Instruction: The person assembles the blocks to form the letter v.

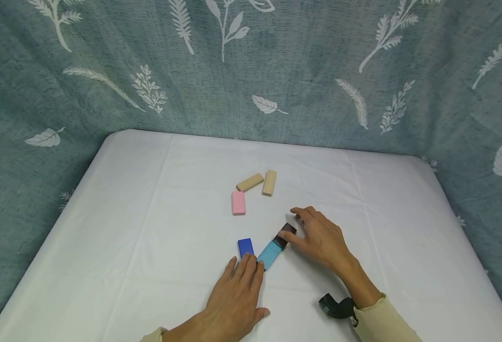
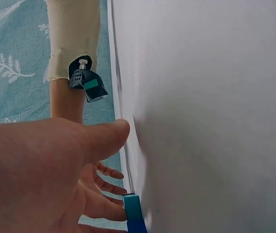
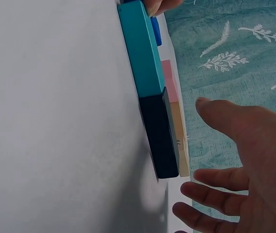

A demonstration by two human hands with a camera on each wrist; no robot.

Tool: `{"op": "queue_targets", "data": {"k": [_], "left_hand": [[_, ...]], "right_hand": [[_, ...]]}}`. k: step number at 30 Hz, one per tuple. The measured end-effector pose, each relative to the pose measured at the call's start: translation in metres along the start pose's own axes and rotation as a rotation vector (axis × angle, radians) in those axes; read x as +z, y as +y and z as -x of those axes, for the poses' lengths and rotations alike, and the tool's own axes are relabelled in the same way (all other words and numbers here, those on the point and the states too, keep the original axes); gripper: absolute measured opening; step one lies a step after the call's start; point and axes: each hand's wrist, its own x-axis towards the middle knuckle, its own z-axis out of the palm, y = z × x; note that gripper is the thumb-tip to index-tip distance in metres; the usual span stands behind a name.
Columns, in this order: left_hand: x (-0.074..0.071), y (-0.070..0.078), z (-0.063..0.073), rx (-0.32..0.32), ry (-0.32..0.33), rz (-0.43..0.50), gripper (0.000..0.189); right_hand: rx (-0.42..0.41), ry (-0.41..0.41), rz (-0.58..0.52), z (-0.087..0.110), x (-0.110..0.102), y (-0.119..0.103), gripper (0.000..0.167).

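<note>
- Teal block (image 1: pixel 269 255): lies on the white table (image 1: pixel 169 228), its near end at the left index fingertip. The left hand (image 1: pixel 235 299) has straight fingers, slightly apart, clamped on nothing. A sideways push from that index finger could, I judge, swing the block out of line.
- Blue block (image 1: pixel 245 246): just left of the teal one, its near end under the left fingertips. Whether the two blocks touch there is hidden. Uneven pressure on that covered end might tip or skid it.
- Black block (image 1: pixel 288 228): end to end with the teal block, touching it at the far end. A bump here would likely open the joint or shove both.
- Right hand (image 1: pixel 319 237): fingers loosely bent, thumb well apart from them, nothing gripped; the right wrist view shows a gap to the black block. Lowering the thumb carelessly could knock that block askew.
- Pink block (image 1: pixel 238 203): farther off, beyond the blue one.
- Tan blocks (image 1: pixel 269 183): two, farthest, beside each other; a stray right fingertip seems unlikely to reach them.
</note>
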Motion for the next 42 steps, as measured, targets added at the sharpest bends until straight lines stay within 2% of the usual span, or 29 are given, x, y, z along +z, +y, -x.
{"op": "queue_targets", "data": {"k": [16, 24, 33, 42], "left_hand": [[0.000, 0.000, 0.001, -0.038, 0.023, 0.068, 0.086], [0.000, 0.001, -0.001, -0.008, 0.091, 0.098, 0.087], [-0.007, -0.001, -0.010, 0.066, 0.022, 0.122, 0.087], [-0.006, -0.002, -0.016, 0.072, -0.025, 0.166, 0.089]], "right_hand": [[0.039, -0.018, -0.045, -0.004, -0.009, 0.008, 0.069], [0.019, -0.007, -0.040, -0.008, -0.013, 0.011, 0.065], [0.013, -0.014, -0.042, -0.017, -0.014, 0.019, 0.064], [0.013, -0.027, -0.034, -0.026, -0.014, 0.025, 0.063]]}}
